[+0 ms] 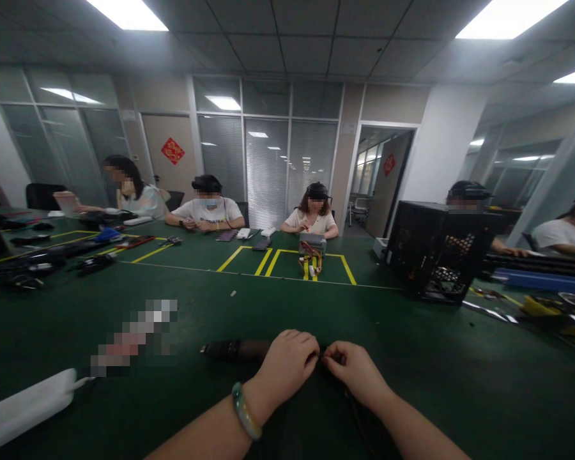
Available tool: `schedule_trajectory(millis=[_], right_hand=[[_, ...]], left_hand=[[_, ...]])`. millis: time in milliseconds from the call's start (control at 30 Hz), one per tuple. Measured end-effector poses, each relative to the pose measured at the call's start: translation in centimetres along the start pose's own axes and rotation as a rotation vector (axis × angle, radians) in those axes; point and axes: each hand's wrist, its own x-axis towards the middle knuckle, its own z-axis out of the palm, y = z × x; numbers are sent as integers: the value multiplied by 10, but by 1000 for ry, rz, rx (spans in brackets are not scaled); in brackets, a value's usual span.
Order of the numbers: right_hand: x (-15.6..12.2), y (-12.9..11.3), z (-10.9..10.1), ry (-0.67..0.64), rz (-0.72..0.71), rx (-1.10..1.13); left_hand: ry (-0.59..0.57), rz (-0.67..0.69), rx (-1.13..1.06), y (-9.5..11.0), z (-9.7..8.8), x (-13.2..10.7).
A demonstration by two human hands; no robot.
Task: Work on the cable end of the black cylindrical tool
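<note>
A dark, slim electric screwdriver (249, 350) lies on the green table (186, 396), its metal tip pointing left. My left hand (287, 361), with a jade bangle on the wrist, is wrapped over the tool's rear end. Right beside it, my right hand (357, 370) has its thumb and forefinger pinched together where the tool ends. What sits between those fingertips is hidden; it may be the cord's end. A dark cord (359, 421) runs along the table beneath my right forearm.
A white power strip (29, 412) and a blurred-out item (134, 338) lie at left. Cables and tools clutter the far left. A black computer case (436, 249) stands at right. Across the table, a power supply unit (313, 243) with coloured wires sits before a co-worker; several people sit around.
</note>
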Motion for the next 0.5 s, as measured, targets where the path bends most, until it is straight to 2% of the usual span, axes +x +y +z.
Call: schedule_trajectory(millis=[500], right_hand=[[1,0,0,4,-30,-30]], left_hand=[[7,14,-10,1,2,-2]])
